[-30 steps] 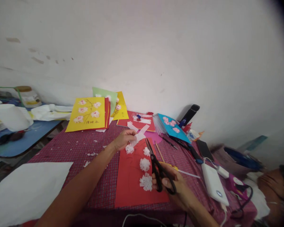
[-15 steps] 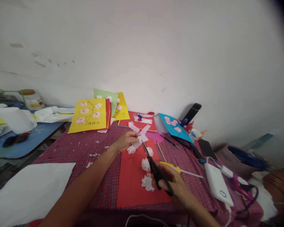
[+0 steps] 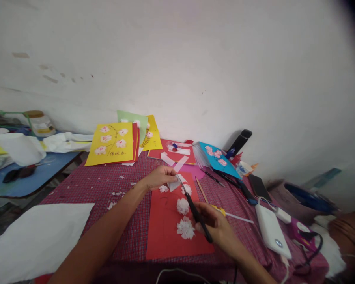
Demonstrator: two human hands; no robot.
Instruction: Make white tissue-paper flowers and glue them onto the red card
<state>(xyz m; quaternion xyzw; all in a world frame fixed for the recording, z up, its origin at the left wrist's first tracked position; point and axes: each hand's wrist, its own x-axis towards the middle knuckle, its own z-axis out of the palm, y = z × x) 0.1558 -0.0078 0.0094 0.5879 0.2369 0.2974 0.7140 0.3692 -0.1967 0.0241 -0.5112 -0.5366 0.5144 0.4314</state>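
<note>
My left hand [image 3: 162, 177] pinches a small piece of white paper [image 3: 175, 184] above the top of a red sheet [image 3: 165, 240]. In my right hand [image 3: 215, 227] is a pair of black scissors [image 3: 197, 213], its blades pointing up and left to the paper, with the tips at my left fingers. The scissors' handles look pressed together. Several crumpled white paper flowers [image 3: 185, 228] sit on the red sheet, some partly behind the scissors. White paper strips [image 3: 181, 163] lie just beyond my left hand, partly over a pink sheet [image 3: 195, 172].
Finished-looking flower cards, one yellow [image 3: 109, 144] and one blue [image 3: 219, 159], stand at the back. A pencil [image 3: 201, 190], a white power bank [image 3: 273, 230] and a black phone [image 3: 258, 187] lie to the right. A large white sheet [image 3: 41, 236] lies at front left.
The scissors' handles have come together and the blades have closed across the white paper. The paper has tilted and sits slightly lower in my left hand.
</note>
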